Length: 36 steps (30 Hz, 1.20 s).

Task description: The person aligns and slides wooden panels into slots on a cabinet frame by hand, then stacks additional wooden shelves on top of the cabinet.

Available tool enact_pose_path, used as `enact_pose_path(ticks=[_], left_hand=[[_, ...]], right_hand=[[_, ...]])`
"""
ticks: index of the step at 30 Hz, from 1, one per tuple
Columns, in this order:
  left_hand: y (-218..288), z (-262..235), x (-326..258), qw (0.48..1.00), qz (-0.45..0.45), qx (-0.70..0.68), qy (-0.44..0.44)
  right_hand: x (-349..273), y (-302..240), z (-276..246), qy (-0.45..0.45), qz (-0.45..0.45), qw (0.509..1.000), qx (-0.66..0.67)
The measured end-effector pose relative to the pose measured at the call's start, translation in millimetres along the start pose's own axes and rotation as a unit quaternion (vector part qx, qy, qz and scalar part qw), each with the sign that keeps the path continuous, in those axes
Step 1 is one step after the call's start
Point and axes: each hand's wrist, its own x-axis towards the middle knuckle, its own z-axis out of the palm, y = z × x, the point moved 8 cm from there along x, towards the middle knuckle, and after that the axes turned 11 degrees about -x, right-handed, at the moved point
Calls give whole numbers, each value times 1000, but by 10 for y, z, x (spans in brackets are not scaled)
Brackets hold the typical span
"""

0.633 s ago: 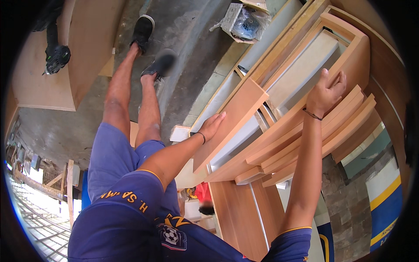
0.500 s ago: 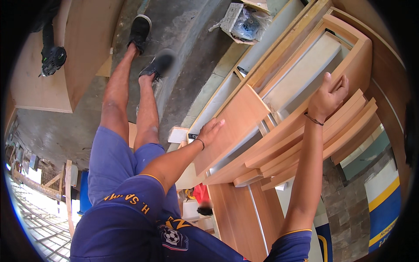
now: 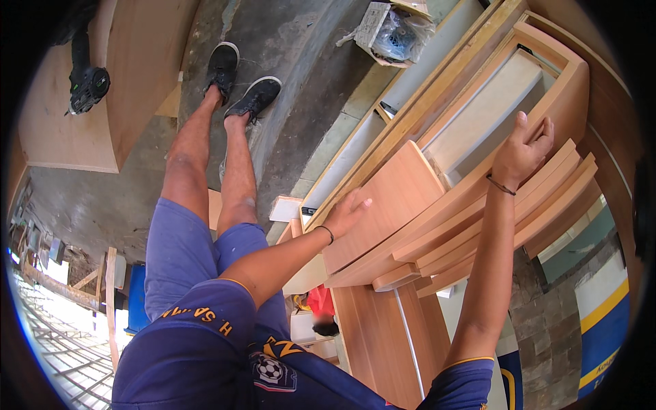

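Note:
My left hand (image 3: pixel 347 213) lies with fingers stretched out on a flat light-wood panel (image 3: pixel 396 208). The panel sits on one end of a wooden cabinet frame, its edge close along the long front board (image 3: pixel 465 188). Against the outer side of that board, at the right, rests my right hand (image 3: pixel 523 154), thumb and fingers apart and grasping nothing visible; part of its palm is hidden. Beside the panel, an open bay (image 3: pixel 485 109) shows a pale inner surface. Several curved wooden strips (image 3: pixel 526 201) run along the cabinet's outer side below my right hand.
A black power tool (image 3: pixel 89 89) is on a wooden piece (image 3: pixel 65 137) at the upper left. An open carton (image 3: pixel 374 27) with plastic-wrapped contents stands on the floor near the frame. Another person in red (image 3: pixel 320 301) is beyond the cabinet. Tall wooden panels (image 3: pixel 372 342) stand below.
The panel under my left hand has shifted right toward the front board, and the gap between them has narrowed. My right hand keeps its place. One foot has moved, and the view has shifted slightly.

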Motion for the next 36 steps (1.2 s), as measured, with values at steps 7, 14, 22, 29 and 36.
enact_pose_path(ticks=[7, 14, 22, 29, 36], left_hand=[[-54, 19, 90, 996, -55, -32, -66], [40, 20, 134, 972, -102, -104, -186], [-308, -8, 241, 976, -105, -30, -189], [-48, -36, 202, 966, -128, -79, -210], [65, -45, 366, 966, -101, 21, -238]], right_hand=[[-7, 7, -2, 2, 3, 1000, 7], [-1, 50, 26, 10, -7, 1000, 26], [15, -12, -1, -2, 0, 1000, -2], [15, 12, 18, 5, -1, 1000, 6], [-8, 164, -57, 57, 27, 993, 96]])
